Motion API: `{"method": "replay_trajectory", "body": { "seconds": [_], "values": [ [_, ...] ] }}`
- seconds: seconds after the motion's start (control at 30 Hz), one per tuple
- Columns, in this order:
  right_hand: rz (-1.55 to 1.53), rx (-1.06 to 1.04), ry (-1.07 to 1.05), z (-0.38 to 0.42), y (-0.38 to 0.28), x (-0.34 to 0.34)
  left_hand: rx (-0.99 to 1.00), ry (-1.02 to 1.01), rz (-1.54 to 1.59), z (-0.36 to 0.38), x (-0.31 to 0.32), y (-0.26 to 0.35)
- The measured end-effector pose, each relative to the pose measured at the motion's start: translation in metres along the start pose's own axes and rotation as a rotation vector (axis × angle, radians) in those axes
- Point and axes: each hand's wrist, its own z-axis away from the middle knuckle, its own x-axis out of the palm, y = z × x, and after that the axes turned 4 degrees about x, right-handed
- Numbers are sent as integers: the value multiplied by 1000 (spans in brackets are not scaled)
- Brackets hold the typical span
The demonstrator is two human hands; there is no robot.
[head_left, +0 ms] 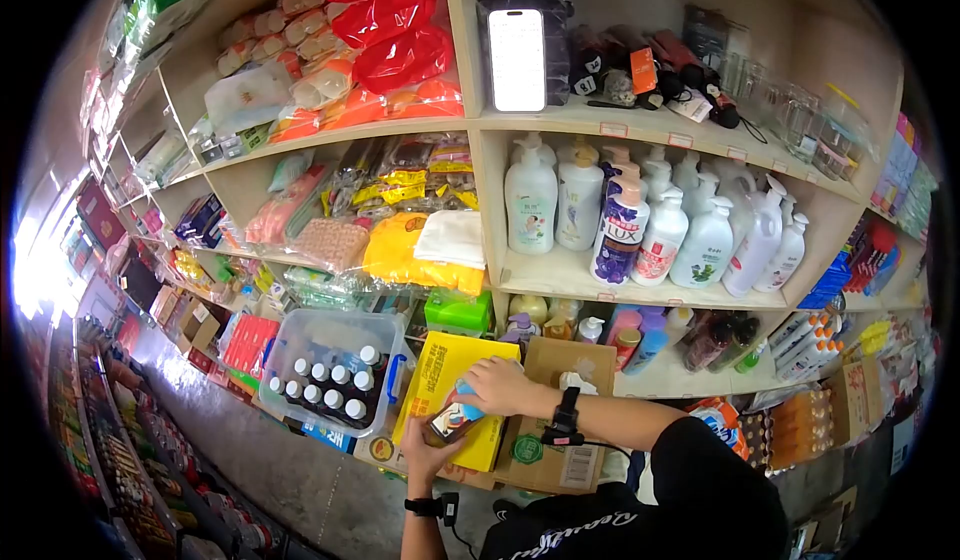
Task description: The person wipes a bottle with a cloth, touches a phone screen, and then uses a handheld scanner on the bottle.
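Over a yellow box [488, 349], both of my hands are on a small dark bottle [456, 418] with a blue top and a colourful label. My left hand [428, 450] is wrapped round its lower end. My right hand [497, 386] grips the blue top, which its fingers partly hide. The bottle is tilted. Left of the box, a clear plastic bin [330, 330] with blue handles holds several dark bottles with white caps [333, 398].
An open cardboard box [540, 360] is right of the yellow box. Shelves ahead hold pump bottles [620, 230], a lit phone [517, 60], glass jars [800, 120] and red packages [390, 25]. More shelves of goods stand at far left.
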Motion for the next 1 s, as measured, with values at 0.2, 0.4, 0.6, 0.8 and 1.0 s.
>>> {"method": "replay_trajectory", "body": {
  "seconds": [0.2,0.4,0.6,0.8,1.0],
  "values": [
    [144,71,164,-1,-12,17,-13,-4,-11,0,1,-3],
    [78,122,175,9,-10,14,-50,-37,10,-2,-1,0],
    [97,162,131,8,-9,13,-29,-76,56,1,-1,-3],
    [60,186,49,35,-8,-6,-60,-278,-94,12,-5,31],
    [94,235,157,64,-20,-5,280,-192,-360,-24,-12,109]
  ]
}}
